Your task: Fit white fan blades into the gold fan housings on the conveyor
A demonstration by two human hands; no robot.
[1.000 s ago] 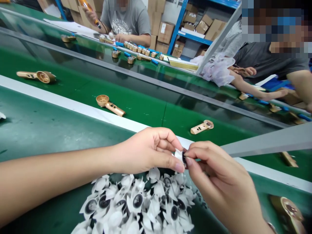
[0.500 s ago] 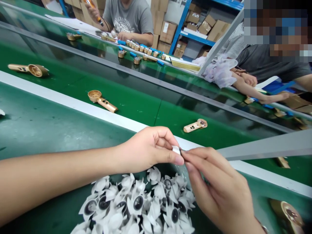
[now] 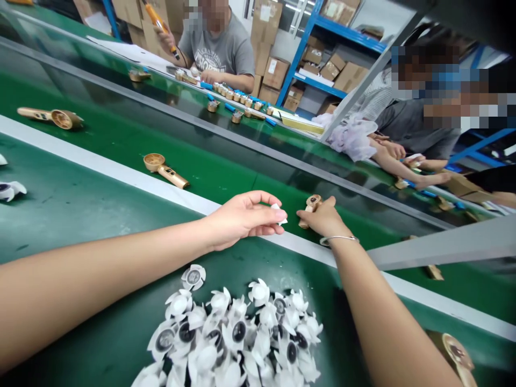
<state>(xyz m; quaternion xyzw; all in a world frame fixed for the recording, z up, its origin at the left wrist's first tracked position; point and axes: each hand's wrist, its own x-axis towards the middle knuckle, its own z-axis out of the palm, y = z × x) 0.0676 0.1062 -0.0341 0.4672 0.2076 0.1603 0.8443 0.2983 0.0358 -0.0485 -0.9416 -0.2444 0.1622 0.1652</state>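
My left hand point(image 3: 245, 217) pinches a small white fan blade point(image 3: 279, 216) between thumb and fingers, over the white rail at the belt's edge; much of the piece is covered. Farther right, my right hand point(image 3: 325, 217) reaches over the green belt and grips a gold handheld fan housing point(image 3: 313, 202), thumb on its near side. The housing has a round head at the far end and its handle toward me. Below both arms lies a heap of white fan blades point(image 3: 242, 328), several showing dark round hubs. One loose fan blade point(image 3: 193, 277) lies just beyond the heap.
Gold fan housings point(image 3: 167, 171) are spaced along the green belt point(image 3: 226, 183). Another gold housing point(image 3: 455, 352) lies at the lower right on my worktop. A slanted grey post point(image 3: 443, 244) crosses on the right. Across the belt, people point(image 3: 226, 48) work among blue-ended parts.
My right hand has left the left hand's fingertips and moved forward onto the gold housing on the belt. My left hand, still holding the white piece, has shifted slightly up and left.
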